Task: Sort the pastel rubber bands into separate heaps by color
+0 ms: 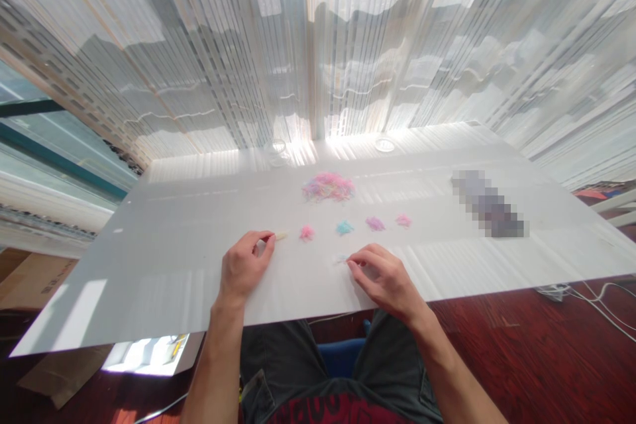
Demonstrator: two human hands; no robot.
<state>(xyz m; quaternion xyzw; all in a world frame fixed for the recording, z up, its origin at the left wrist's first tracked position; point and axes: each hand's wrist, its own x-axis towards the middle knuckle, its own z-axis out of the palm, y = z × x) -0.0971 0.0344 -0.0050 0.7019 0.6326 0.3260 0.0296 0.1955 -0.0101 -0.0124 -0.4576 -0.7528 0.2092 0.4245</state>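
My left hand (243, 268) rests on the table with thumb and fingertips pinched together, touching the end of a small pale-yellow pile (281, 236). Whether a piece sits in that pinch is too small to tell. My right hand (385, 278) is also pinched, just above the tabletop, beside some tiny pale, thin pieces (340, 260); what it grips cannot be made out. Beyond the hands lie small heaps of thin pieces in a row: pink (307, 232), turquoise (344, 228), purple (375, 224) and lighter pink (403, 220). Behind them spreads a larger mixed-colour pile (328, 187).
The white table (163, 265) has its front edge close to my lap. A blurred-out dark object (489, 205) lies at the right. Two clear round items, one a disc (384, 145), stand at the back by the sheer curtain (318, 46). Cables (596, 295) trail at right.
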